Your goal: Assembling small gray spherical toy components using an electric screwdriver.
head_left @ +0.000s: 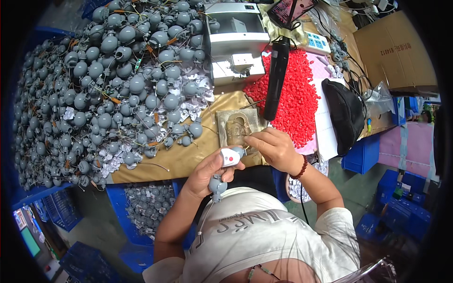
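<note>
My left hand (206,173) is closed around a small plastic device with a white face (230,158), a red button and a grey end. Below its fingers hangs a grey ball-shaped housing (217,185) with a thin wire trailing down. Just right of the device, my right hand (273,149) has its thumb and fingers pinched together; anything between them is too small to make out. Beyond both hands lies a square metal block (222,120) with a rounded hollow, the right fingertips over its near right corner.
Grey ball-shaped housings (109,44) with wires are heaped at left. Small red plastic pieces (302,101) cover the right side, under a long black tool (277,75). A white machine (238,42) stands behind; a black bag (343,115) and cardboard box (396,52) lie right.
</note>
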Motion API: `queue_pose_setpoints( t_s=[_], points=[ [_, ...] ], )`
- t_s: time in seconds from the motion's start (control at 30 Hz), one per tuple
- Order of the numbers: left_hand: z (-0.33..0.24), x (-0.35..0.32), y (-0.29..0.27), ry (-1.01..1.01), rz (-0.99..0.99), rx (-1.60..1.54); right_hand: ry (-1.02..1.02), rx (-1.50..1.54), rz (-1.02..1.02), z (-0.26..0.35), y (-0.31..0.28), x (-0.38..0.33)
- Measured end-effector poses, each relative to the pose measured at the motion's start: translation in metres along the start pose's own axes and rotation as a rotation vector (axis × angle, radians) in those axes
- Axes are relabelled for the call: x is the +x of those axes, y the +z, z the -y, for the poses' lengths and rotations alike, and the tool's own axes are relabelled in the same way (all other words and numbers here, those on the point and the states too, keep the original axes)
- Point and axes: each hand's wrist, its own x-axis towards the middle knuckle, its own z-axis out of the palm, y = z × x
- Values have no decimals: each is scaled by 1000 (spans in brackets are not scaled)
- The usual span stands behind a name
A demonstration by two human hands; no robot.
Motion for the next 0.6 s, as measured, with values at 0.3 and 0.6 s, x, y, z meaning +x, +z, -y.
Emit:
queue_pose_setpoints(
  t_s=[0.3, 0.6],
  points=[
    [2, -54, -10, 50, -156, 262, -60, 109, -20, -11, 13, 9],
    [-32, -217, -14, -533, -648, 1954, 437, -453, 78, -104, -29, -65]
  ],
)
